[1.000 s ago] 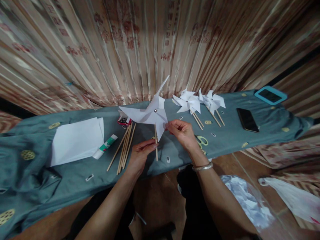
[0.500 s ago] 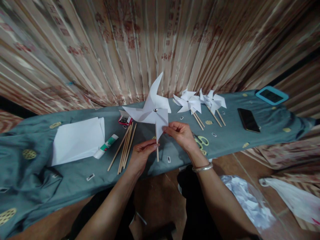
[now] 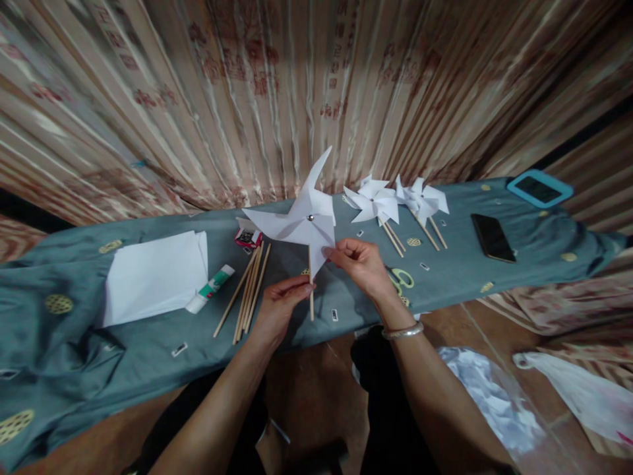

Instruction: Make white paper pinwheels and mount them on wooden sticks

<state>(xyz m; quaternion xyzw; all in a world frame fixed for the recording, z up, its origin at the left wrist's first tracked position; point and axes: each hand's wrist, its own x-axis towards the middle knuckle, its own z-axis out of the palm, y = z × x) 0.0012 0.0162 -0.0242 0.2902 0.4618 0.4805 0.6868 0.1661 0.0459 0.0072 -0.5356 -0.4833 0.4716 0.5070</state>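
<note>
A white paper pinwheel (image 3: pixel 302 218) with a shiny pin at its centre stands upright on a wooden stick (image 3: pixel 312 307) above the table. My left hand (image 3: pixel 281 303) pinches that stick below the blades. With thumb and finger, my right hand (image 3: pixel 359 264) grips the lower right blade of the pinwheel near its edge. Left of the pinwheel lie several loose wooden sticks (image 3: pixel 247 297) and a small open red box (image 3: pixel 248 234) with dark contents. Green-handled scissors (image 3: pixel 403 277) rest partly hidden behind my right hand.
On the cloth-covered table (image 3: pixel 148 356) are a stack of white paper (image 3: pixel 155 277), a glue stick (image 3: pixel 210 289), several finished pinwheels (image 3: pixel 373 200), a phone (image 3: pixel 492 237) and a blue-framed device (image 3: pixel 539 189). A curtain (image 3: pixel 297 86) hangs behind. Bags with crumpled paper (image 3: pixel 489 396) lie on the floor.
The pinwheel's blades have turned slightly clockwise, the top tip shifting right. My right hand has moved a little to the right with the blade; my left hand stays on the stick.
</note>
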